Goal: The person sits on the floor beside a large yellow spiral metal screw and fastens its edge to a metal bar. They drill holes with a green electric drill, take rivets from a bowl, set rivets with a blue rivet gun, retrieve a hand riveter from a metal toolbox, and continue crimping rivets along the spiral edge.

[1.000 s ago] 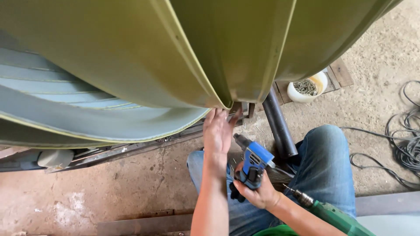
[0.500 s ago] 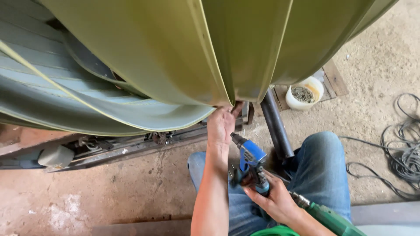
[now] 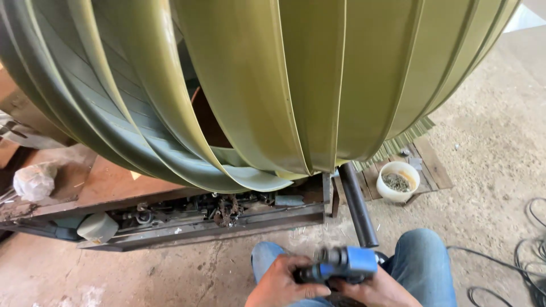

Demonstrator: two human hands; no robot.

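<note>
Both hands grasp a blue power tool (image 3: 341, 264) low over the person's lap, between the knees in blue jeans (image 3: 424, 264): the left hand (image 3: 284, 281) wraps its dark front end, the right hand (image 3: 372, 290) closes under the body, apparently steadying it. Above the tool hangs a large drum of curved olive-green metal blades (image 3: 296, 85). A black pipe (image 3: 357, 206) slants down from the drum's lower edge towards the tool. Right of the pipe, a white tub of small fasteners (image 3: 398, 182) sits within reach.
</note>
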